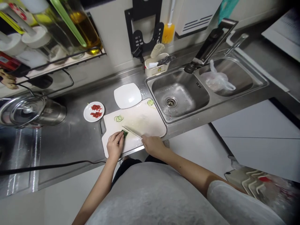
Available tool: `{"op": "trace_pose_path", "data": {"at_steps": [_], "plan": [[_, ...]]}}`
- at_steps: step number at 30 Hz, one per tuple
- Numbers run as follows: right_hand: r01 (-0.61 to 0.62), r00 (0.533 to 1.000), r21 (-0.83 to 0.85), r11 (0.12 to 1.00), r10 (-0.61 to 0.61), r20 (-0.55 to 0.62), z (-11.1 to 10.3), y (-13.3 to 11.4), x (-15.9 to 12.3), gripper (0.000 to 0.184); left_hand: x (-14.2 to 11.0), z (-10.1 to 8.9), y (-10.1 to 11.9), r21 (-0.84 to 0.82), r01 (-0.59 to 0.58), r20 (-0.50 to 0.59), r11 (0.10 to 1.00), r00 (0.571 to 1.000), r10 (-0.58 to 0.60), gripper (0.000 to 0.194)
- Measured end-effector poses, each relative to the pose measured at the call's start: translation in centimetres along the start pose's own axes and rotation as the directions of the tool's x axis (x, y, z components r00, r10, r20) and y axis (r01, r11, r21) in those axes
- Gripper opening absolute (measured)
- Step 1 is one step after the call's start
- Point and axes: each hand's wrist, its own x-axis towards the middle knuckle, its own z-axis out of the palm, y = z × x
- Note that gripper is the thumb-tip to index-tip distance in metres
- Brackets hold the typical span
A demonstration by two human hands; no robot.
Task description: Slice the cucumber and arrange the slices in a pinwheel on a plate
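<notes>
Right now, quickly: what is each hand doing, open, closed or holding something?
Left hand: closed on a dark green vegetable piece on the cutting board.
Right hand: closed, holding a knife.

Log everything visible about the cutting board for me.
The cutting board is white, apparently plastic, with rounded corners and a grey handle slot at its left end. It lies flat on the steel counter, its right end beside the sink. It looks wet. Thin green slices lie on it; the left hand holds a green piece there. Whether the knife touches it is unclear.
</notes>
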Motion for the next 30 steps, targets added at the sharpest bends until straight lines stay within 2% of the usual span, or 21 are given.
{"op": "trace_pose_path", "data": {"at_steps": [30], "plan": [[0.046,0.997,-0.025,0.999,-0.044,0.063,0.9,-2.1,1.0,0.027,0.1,0.2,-1.0,-0.038,-0.018,0.019,0.999,1.000,0.019,0.023]]}}
